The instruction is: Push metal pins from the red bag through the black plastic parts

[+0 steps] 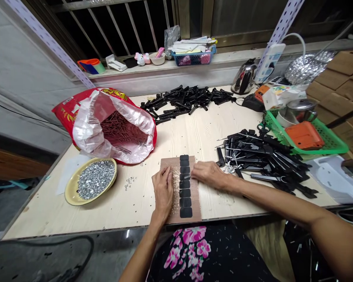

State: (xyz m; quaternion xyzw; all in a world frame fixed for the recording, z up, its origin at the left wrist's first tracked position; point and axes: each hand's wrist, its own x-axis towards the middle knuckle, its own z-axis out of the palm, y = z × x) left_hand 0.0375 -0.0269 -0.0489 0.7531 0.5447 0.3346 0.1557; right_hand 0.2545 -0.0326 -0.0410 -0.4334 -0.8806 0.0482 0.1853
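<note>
A brown board [197,211] lies at the table's front edge, bearing a column of several black rounded pads [186,193] and a scatter of tiny tan bits [175,184]. My left hand [162,192] rests on the board's left side, fingers bent and pressed together beside the bits. Whatever its fingertips may hold is too small to make out. On the other side of the pads, my right hand [209,175] is closed in a pinch by the upper pads. Its fingertips hide anything between them.
Left stand a yellow bowl of small metal pieces [96,180] and an open red sack [76,105] of long screws or nails. Black parts with metal rods [261,152] are heaped right, more black parts [191,98] behind. A green basket [326,147] and kettle [244,76] stand at right.
</note>
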